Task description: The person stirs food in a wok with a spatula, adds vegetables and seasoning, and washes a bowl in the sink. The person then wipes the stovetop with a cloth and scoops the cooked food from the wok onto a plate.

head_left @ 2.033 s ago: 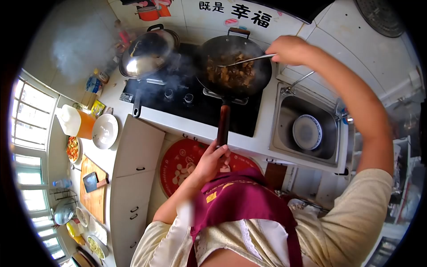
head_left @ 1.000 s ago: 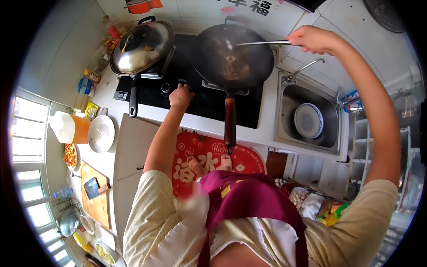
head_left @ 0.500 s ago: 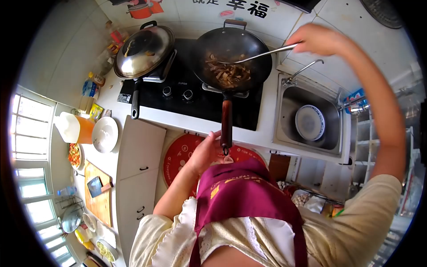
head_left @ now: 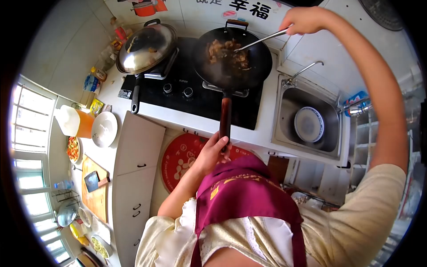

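"What has changed?"
"The handle [head_left: 226, 113] is now clasped by the left hand [head_left: 212, 155], steadying the wok [head_left: 258, 66]; the utensil [head_left: 267, 38] is pinched by the right hand [head_left: 306, 20]."
"The food [head_left: 218, 50]?"
"Held there, near the stovetop's [head_left: 249, 111] right edge."

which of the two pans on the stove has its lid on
The pan on the left burner, under a domed silver lid; the wok beside it is uncovered, food showing inside.

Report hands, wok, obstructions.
Left hand: fingers closed on wok handle. Right hand: gripping spatula, tip in food. Wok on stove, steaming. No obstruction visible.
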